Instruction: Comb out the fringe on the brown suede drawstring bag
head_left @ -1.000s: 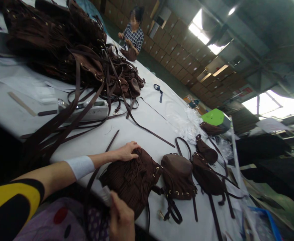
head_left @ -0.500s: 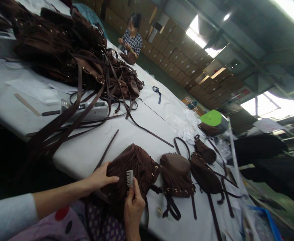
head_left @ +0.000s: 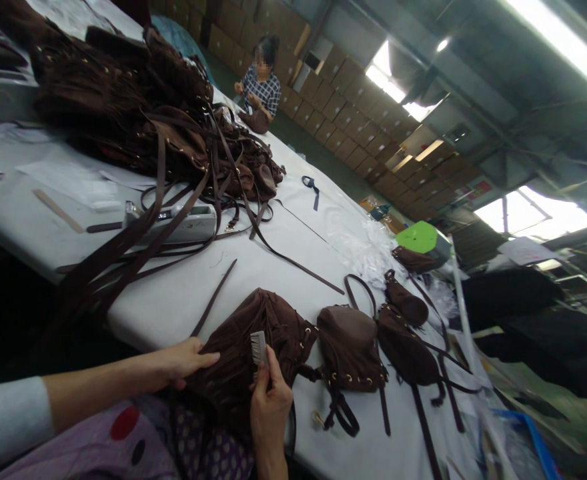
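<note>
My right hand (head_left: 271,400) pinches a small pale comb (head_left: 258,348) between thumb and fingers. Its teeth rest over the long fringe of a dark brown drawstring bag (head_left: 273,313), which lies at the table's near edge, partly over my lap. At the bag's left end is my left hand (head_left: 188,363), thumb on top and the other fingers tucked at its edge, partly hidden. Brass eyelets run along the bag's mouth on the right. Beside it rests another brown bag (head_left: 348,340) with eyelets and a strap.
A heap of brown bags (head_left: 123,113) with trailing straps (head_left: 158,233) covers the table's left part. More brown bags (head_left: 406,343) lie to the right, near a blue bin (head_left: 528,433). Across the table (head_left: 293,253) a person (head_left: 261,87) handles a bag. Stacked cartons (head_left: 343,113) stand behind.
My left hand has slid left and slightly down along the bag's end. The comb has shifted slightly up and left in my right hand. The view has turned a little.
</note>
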`<move>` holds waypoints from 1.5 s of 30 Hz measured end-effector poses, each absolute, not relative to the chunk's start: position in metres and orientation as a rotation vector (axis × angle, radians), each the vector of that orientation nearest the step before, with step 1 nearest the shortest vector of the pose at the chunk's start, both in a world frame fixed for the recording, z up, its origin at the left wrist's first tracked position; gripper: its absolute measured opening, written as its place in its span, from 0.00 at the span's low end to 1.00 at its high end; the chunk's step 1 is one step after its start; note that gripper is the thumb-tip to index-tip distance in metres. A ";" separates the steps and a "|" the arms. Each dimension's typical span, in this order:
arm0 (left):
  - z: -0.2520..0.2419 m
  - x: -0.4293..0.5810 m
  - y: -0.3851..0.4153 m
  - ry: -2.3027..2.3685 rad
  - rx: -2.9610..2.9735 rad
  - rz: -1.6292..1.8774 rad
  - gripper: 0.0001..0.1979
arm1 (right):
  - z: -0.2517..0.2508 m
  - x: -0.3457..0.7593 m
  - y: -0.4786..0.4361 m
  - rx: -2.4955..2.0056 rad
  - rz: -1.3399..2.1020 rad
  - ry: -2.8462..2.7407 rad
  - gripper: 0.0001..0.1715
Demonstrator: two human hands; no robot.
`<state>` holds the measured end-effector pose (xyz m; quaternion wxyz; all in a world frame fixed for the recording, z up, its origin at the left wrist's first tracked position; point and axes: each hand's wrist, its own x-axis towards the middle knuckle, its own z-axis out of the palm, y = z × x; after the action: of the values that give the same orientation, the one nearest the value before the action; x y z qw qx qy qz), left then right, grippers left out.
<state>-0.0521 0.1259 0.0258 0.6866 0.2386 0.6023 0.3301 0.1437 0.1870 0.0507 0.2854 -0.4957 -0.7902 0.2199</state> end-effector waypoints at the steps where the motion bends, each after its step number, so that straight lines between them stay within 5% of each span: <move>1: 0.025 -0.053 0.124 1.330 0.595 0.723 0.32 | 0.055 0.140 0.188 -1.295 0.579 -2.135 0.23; 9: 0.033 -0.062 0.119 1.232 1.046 0.686 0.21 | 0.066 0.110 0.172 -1.037 0.431 -2.530 0.30; 18: 0.043 -0.075 0.111 1.033 0.823 0.438 0.20 | 0.038 0.117 0.130 -0.974 0.351 -2.774 0.37; 23: 0.073 -0.075 0.119 1.163 1.050 0.397 0.25 | 0.017 0.117 0.126 -0.994 0.211 -2.648 0.22; 26: 0.083 -0.075 0.135 1.699 1.400 0.699 0.21 | 0.018 0.120 0.130 -0.908 0.310 -2.660 0.22; 31: 0.052 -0.060 0.165 1.927 1.532 0.725 0.45 | 0.029 0.123 0.131 -0.867 0.408 -2.799 0.25; 45: 0.027 -0.041 0.249 1.810 1.579 0.943 0.33 | 0.077 0.119 0.173 -0.966 1.504 -2.223 0.18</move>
<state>-0.0414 0.2494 0.0269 0.2769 0.5879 0.6741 0.3511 0.1188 0.1731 0.0770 0.1440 -0.3351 -0.7713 0.5216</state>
